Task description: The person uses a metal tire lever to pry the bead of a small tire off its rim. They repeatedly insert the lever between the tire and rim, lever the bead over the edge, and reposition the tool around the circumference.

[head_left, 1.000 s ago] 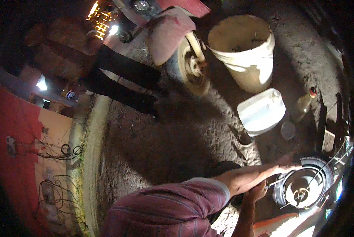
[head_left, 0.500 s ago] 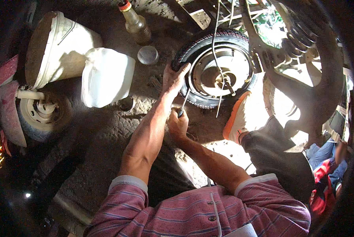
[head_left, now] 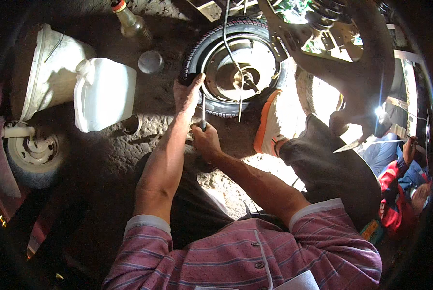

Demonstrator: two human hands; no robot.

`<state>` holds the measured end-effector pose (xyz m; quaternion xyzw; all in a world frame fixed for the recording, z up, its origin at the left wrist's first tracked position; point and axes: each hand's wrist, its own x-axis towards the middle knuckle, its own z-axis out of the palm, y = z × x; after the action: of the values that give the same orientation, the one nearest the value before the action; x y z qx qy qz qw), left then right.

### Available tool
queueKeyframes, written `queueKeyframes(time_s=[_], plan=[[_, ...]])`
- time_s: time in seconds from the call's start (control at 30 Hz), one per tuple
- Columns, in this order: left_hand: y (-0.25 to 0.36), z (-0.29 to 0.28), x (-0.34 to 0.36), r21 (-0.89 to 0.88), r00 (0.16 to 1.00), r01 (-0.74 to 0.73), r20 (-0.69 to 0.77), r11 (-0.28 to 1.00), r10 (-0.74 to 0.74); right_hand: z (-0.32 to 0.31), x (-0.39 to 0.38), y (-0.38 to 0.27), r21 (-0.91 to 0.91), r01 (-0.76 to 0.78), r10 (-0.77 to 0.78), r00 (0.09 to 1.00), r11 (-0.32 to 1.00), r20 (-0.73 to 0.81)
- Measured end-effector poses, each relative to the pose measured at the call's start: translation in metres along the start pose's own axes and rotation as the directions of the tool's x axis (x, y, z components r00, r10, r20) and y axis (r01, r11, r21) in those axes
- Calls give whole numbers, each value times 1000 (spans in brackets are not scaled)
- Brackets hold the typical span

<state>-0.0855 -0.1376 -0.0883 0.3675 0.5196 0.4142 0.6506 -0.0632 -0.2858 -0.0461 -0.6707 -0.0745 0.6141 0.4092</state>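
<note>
A wheel with a black tyre (head_left: 195, 55) and a metal hub (head_left: 223, 63) lies on the dirt ground ahead of me. My left hand (head_left: 188, 95) grips the tyre's near left side, its thumb on the sidewall and its other fingers mostly hidden. In my right hand (head_left: 207, 140) is a screwdriver (head_left: 203, 107), closed in the fist by its dark handle. The screwdriver's thin metal shaft points up to the tyre beside my left hand; its tip is hard to make out. A grey cable (head_left: 224, 36) runs across the hub and past the axle (head_left: 252, 84).
To the left are a dirty white bucket (head_left: 57, 72), a white jug (head_left: 107, 94) and another small wheel (head_left: 37, 154). A glass bottle (head_left: 132, 24) and round lid (head_left: 150, 62) lie farther off. My shoe (head_left: 279, 123) is beside the tyre; a dark frame (head_left: 342, 77) overhangs; another person (head_left: 395, 193) is at right.
The whole view has shifted, so things sit farther left and slightly higher. My left hand stays on the tyre; the screwdriver in my right hand now stands more upright.
</note>
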Motion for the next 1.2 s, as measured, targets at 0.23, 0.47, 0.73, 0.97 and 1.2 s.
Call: queueKeyframes(time_s=[0.23, 0.47, 0.73, 0.97, 1.2], plan=[[14, 0, 0, 80, 997, -76, 32, 994, 73, -1, 2, -3, 25, 23, -24, 999, 999, 40], [73, 5, 44, 658, 981, 1, 147, 753, -130, 15, 9, -52, 278, -102, 80, 993, 955, 88], [68, 3, 55, 632, 973, -176, 225, 755, 38, 7, 8, -57, 367, -204, 132, 968, 908, 214], [66, 8, 46, 482, 966, -214, 233, 850, 111, -2, 21, -39, 343, -132, 61, 976, 930, 211], [61, 12, 46, 237, 970, -125, 233, 963, 68, -14, 23, -31, 232, -36, -6, 984, 972, 179]])
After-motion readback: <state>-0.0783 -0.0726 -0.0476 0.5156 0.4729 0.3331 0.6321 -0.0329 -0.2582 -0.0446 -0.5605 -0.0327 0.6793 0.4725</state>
